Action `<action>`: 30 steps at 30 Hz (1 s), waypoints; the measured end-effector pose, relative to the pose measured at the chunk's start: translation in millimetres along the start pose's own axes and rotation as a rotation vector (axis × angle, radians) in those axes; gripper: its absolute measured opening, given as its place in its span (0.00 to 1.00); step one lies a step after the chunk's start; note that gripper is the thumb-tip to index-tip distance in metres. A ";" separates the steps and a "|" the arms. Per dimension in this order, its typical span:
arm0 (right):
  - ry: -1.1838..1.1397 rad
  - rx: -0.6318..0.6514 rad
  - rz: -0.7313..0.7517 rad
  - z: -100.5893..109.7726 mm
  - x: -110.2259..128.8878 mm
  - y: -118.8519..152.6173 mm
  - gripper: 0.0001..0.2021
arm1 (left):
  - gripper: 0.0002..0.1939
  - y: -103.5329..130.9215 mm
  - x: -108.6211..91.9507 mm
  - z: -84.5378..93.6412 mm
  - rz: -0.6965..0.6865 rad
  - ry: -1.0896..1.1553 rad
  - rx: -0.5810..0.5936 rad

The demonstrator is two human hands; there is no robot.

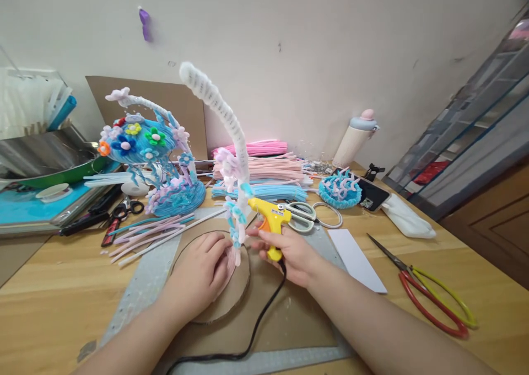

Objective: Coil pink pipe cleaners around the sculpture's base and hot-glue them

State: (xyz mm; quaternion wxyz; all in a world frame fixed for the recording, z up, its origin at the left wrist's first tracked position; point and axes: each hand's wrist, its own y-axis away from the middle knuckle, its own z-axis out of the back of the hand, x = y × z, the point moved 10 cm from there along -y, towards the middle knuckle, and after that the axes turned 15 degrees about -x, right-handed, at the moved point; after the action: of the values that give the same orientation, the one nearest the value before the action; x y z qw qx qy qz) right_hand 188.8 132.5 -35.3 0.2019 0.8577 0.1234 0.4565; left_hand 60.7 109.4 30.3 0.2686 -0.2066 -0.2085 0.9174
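Observation:
My right hand [291, 251] is wrapped round a yellow hot glue gun [276, 216] with an orange trigger, its nozzle pointing left at a pipe-cleaner stand [236, 138]. This stand rises in a white fuzzy arch that curves over to the left, with pink and light-blue pieces along its lower part. At its foot, my left hand [202, 276] curls its fingers over a pale pink coiled base on a round cardboard disc [237, 303]. The fingertips of the left hand are partly hidden. A black cord [264, 314] runs from the glue gun's handle towards the front edge.
A finished-looking blue flowered pipe-cleaner jellyfish [140, 143] stands back left. Bundles of pipe cleaners [260, 168] lie behind the stand. To the right are red-and-yellow-handled scissors [430, 292], a white card [356, 260], a phone [374, 194], a blue pipe-cleaner piece [339, 190] and a bottle [353, 140].

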 end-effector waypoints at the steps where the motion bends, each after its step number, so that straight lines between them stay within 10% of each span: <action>1: 0.032 0.005 0.023 3.0 4.0 5.6 0.14 | 0.12 0.5 0.8 -0.9 0.006 0.002 0.004; 15: 1.014 -0.228 0.270 66.9 39.5 74.2 0.18 | 0.10 4.0 5.7 0.5 0.071 0.061 -0.025; 30: 0.810 0.014 0.071 31.3 -2.6 30.7 0.24 | 0.11 5.6 5.8 2.1 0.073 0.088 -0.040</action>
State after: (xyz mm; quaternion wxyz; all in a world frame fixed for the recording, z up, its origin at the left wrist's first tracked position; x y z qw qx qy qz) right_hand 214.2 96.9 -38.8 0.1154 0.6137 0.1663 0.7631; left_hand 53.0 107.8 27.6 0.2396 -0.2594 -0.2073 0.9123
